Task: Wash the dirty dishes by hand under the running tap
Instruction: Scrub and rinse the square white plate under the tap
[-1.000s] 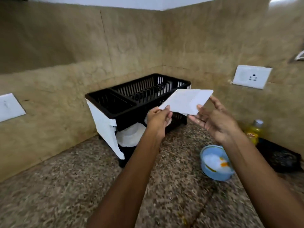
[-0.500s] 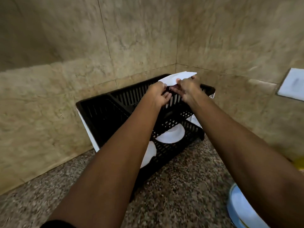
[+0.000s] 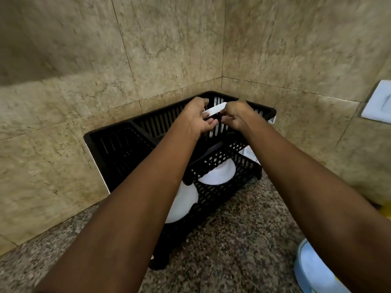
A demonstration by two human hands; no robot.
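Since 0.5 s ago both hands lowered the white plate (image 3: 214,109) into rack. Near to far: blue bowl (image 3: 313,271) at 5 o'clock on granite counter (image 3: 222,240); black dish rack (image 3: 118,149) w/ white dishes (image 3: 220,173) below; left hand (image 3: 195,117) & right hand (image 3: 234,115) at 12 o'clock, both pinching plate, edge-up over upper tier

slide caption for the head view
Both hands, left hand and right hand, lower a white square plate into the black dish rack.
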